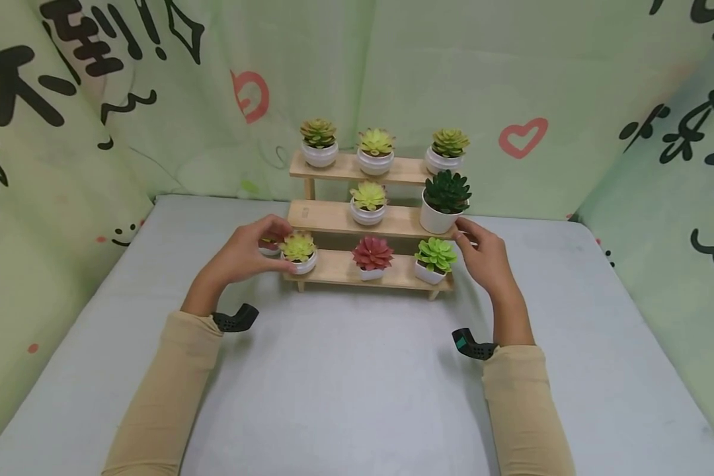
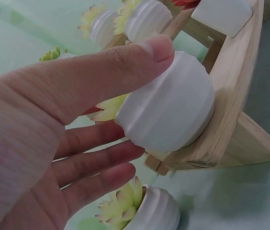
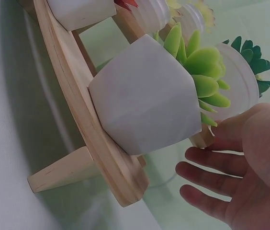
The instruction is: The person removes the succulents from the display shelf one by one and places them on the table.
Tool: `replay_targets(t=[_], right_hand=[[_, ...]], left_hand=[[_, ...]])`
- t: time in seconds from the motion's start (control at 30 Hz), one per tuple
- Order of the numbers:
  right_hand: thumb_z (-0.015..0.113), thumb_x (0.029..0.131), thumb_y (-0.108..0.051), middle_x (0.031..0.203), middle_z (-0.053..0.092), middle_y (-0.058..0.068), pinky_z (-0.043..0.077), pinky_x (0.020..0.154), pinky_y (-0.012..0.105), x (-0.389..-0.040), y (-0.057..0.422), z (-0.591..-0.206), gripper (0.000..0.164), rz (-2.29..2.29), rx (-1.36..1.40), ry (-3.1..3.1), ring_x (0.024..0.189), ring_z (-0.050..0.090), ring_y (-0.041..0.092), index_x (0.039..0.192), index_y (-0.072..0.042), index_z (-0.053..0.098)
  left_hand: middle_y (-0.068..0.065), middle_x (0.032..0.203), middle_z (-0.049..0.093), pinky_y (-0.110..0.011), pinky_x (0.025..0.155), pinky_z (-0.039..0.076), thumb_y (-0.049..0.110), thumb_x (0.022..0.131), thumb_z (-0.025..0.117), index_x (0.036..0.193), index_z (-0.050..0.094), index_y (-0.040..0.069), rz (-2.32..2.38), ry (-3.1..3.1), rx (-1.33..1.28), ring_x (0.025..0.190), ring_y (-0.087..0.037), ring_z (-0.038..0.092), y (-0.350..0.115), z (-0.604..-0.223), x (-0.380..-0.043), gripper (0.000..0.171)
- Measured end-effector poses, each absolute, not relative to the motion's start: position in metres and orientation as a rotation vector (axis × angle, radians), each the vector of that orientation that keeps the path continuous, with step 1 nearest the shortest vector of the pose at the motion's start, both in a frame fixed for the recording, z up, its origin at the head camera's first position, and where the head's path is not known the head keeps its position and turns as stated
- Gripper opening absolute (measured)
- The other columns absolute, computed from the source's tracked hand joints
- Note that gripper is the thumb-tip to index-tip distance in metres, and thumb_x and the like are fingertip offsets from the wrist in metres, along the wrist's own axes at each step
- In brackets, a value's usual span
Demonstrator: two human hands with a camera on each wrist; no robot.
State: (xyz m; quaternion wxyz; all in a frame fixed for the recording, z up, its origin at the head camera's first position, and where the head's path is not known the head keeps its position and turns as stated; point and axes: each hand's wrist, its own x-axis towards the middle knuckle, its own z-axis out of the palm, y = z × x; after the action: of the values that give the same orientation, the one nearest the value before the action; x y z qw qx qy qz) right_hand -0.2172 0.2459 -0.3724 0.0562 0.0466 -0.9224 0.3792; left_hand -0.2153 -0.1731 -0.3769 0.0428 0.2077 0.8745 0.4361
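Note:
In the head view, a three-tier wooden plant stand (image 1: 333,216) holds several small potted succulents. My left hand (image 1: 242,253) holds a yellow-green succulent in a round ribbed white pot (image 2: 173,105) at the left end of the lowest shelf. Its thumb presses the pot's side, while the other fingers reach round behind. My right hand (image 1: 484,254) is at the right end of the middle shelf, thumb and forefinger pinching the board's end; its other fingers (image 3: 211,179) are loosely extended. Beside it sit a bright green succulent (image 3: 149,96) and a dark green one (image 1: 443,211).
A red succulent (image 1: 371,258) sits mid-way on the lowest shelf, a yellow-green one (image 1: 367,205) above it. Three more line the top shelf (image 1: 345,168). Another ribbed pot (image 2: 156,211) stands on the white table (image 1: 357,383), partly behind my left hand. Green printed curtains (image 1: 452,73) enclose the table.

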Motion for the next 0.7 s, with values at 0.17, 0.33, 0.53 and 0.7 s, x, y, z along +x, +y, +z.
replay_targets(t=[0.17,0.33,0.53,0.7], right_hand=[[0.041,0.105,-0.024,0.147,0.046,0.019,0.04,0.109,0.052,-0.2173,0.2464,-0.3728,0.045,1.158,0.131,-2.804,0.132,0.048,0.038,0.145,-0.005,0.042],[0.041,0.105,-0.024,0.147,0.046,0.019,0.04,0.109,0.052,-0.218,0.2465,-0.3727,0.045,1.163,0.131,-2.802,0.132,0.048,0.038,0.145,-0.005,0.042],[0.042,0.104,-0.025,0.147,0.046,0.018,0.04,0.109,0.052,-0.2184,0.2465,-0.3737,0.045,1.175,0.132,-2.801,0.132,0.048,0.037,0.146,-0.006,0.042],[0.042,0.104,-0.025,0.148,0.045,0.018,0.04,0.109,0.052,-0.218,0.2464,-0.3735,0.046,1.173,0.134,-2.802,0.132,0.048,0.038,0.146,-0.006,0.042]], left_hand=[[-0.012,0.126,0.058,-0.042,0.097,0.052,0.028,0.069,0.088,0.126,0.052,0.008,1.319,2.665,0.629,0.114,-0.028,0.058,-0.1714,-0.3769,-0.2152,0.071],[-0.011,0.13,0.056,-0.042,0.099,0.051,0.025,0.069,0.088,0.131,0.051,0.009,1.304,2.645,0.654,0.118,-0.029,0.056,-0.1695,-0.3765,-0.2148,0.074],[-0.011,0.131,0.056,-0.044,0.097,0.051,0.017,0.07,0.087,0.133,0.05,0.008,1.309,2.636,0.687,0.117,-0.028,0.055,-0.1677,-0.3768,-0.2132,0.074],[-0.009,0.13,0.056,-0.044,0.096,0.051,0.015,0.071,0.086,0.133,0.05,0.009,1.307,2.641,0.698,0.115,-0.026,0.055,-0.1657,-0.3784,-0.2136,0.072]])
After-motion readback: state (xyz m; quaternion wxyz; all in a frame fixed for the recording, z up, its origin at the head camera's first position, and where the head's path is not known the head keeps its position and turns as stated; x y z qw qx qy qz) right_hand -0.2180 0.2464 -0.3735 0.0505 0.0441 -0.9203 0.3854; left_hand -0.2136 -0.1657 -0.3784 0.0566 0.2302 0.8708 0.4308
